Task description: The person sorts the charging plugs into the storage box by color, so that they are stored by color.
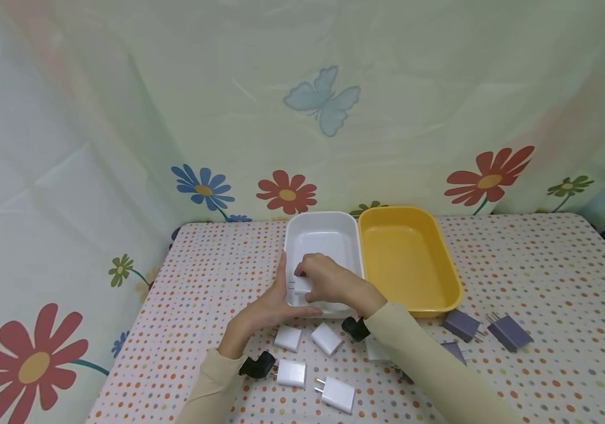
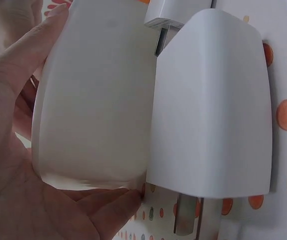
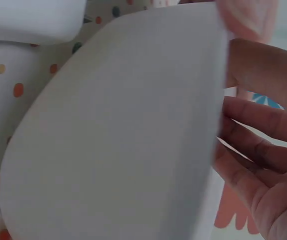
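Observation:
A white wall charger (image 1: 303,285) with metal prongs is pinched by my right hand (image 1: 329,280), low inside the white tray (image 1: 323,219). My left hand (image 1: 267,303) rests against the tray's near left corner, one finger up along the left side and the thumb along the front wall. In the left wrist view that hand (image 2: 13,135) lies against the outside of the tray (image 2: 93,95), beside a large white charger (image 2: 211,105). The right wrist view shows fingers of the right hand (image 3: 268,165) beyond the tray wall (image 3: 118,120), which hides the charger.
A yellow tray (image 1: 442,300) stands against the white tray's right side. Several white chargers (image 1: 336,394) lie on the dotted table in front. Purple chargers (image 1: 509,333) lie to the right, some partly behind my right sleeve (image 1: 429,359). A patterned curtain (image 1: 387,147) hangs behind.

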Demonstrator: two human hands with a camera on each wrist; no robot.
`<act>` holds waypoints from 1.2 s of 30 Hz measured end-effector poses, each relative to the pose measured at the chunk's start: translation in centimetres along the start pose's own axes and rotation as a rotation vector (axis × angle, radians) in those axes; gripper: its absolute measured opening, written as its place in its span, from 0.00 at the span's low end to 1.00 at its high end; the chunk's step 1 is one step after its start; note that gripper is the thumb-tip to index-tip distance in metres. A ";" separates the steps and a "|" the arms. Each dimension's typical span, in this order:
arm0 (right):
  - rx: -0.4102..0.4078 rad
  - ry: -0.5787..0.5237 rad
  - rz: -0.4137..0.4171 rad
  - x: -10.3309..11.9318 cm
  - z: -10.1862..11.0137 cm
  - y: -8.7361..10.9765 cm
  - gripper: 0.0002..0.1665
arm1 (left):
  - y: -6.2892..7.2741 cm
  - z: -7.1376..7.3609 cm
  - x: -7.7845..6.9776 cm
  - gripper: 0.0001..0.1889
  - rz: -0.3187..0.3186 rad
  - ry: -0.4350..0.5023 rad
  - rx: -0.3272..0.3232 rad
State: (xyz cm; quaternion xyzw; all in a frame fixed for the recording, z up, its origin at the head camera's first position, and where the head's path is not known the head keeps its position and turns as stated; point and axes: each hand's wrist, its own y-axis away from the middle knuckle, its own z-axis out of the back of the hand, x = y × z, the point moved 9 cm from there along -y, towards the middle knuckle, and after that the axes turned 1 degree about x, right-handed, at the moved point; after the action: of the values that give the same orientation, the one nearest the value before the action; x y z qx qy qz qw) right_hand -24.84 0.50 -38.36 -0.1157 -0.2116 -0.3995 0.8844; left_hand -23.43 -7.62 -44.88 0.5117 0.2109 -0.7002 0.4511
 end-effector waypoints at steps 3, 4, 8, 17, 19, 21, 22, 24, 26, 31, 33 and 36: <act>0.011 0.016 0.014 -0.1 -0.7 -0.3 0.24 | 0.2 0.2 0.4 0.74 0.048 -0.021 -0.018; 0.012 0.013 0.014 -0.2 -0.9 -0.3 0.23 | 0.2 0.2 0.5 0.74 0.062 -0.024 -0.021; 0.022 -0.006 0.008 -0.7 -1.6 -0.6 0.22 | 0.3 0.1 0.6 0.74 0.086 -0.038 -0.023; 0.007 -0.057 -0.024 -1.5 -2.4 -0.6 0.23 | 0.3 0.1 0.7 0.75 0.090 -0.035 -0.025; -0.005 -0.055 -0.029 -1.7 -2.5 -0.6 0.23 | 0.3 0.1 0.7 0.75 0.095 -0.040 -0.026; -0.019 -0.066 -0.037 -2.0 -2.5 -0.5 0.23 | 0.4 0.1 0.8 0.75 0.099 -0.045 -0.028; -0.027 -0.064 -0.038 -2.0 -2.4 -0.5 0.22 | 0.4 0.1 0.7 0.75 0.099 -0.047 -0.029; -0.036 -0.070 -0.044 -2.1 -2.4 -0.4 0.23 | 0.4 0.2 0.7 0.75 0.101 -0.052 -0.032; -0.043 -0.084 -0.048 -2.2 -2.4 -0.3 0.23 | 0.4 0.3 0.6 0.75 0.102 -0.056 -0.036; -0.056 -0.086 -0.046 -2.4 -2.7 -0.1 0.24 | 0.4 0.3 0.7 0.75 0.106 -0.062 -0.038; -0.057 -0.093 -0.054 -2.6 -2.8 0.0 0.24 | 0.4 0.2 0.7 0.75 0.104 -0.062 -0.035; -0.057 -0.125 -0.074 -3.1 -3.0 0.1 0.25 | 0.3 0.2 0.6 0.75 0.094 -0.063 -0.029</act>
State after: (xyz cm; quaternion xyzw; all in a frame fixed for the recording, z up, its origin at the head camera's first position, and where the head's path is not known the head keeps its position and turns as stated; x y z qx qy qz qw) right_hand -25.70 1.48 -42.44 -0.1578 -0.2592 -0.4297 0.8504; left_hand -23.30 -8.16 -45.34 0.4922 0.1826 -0.6908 0.4971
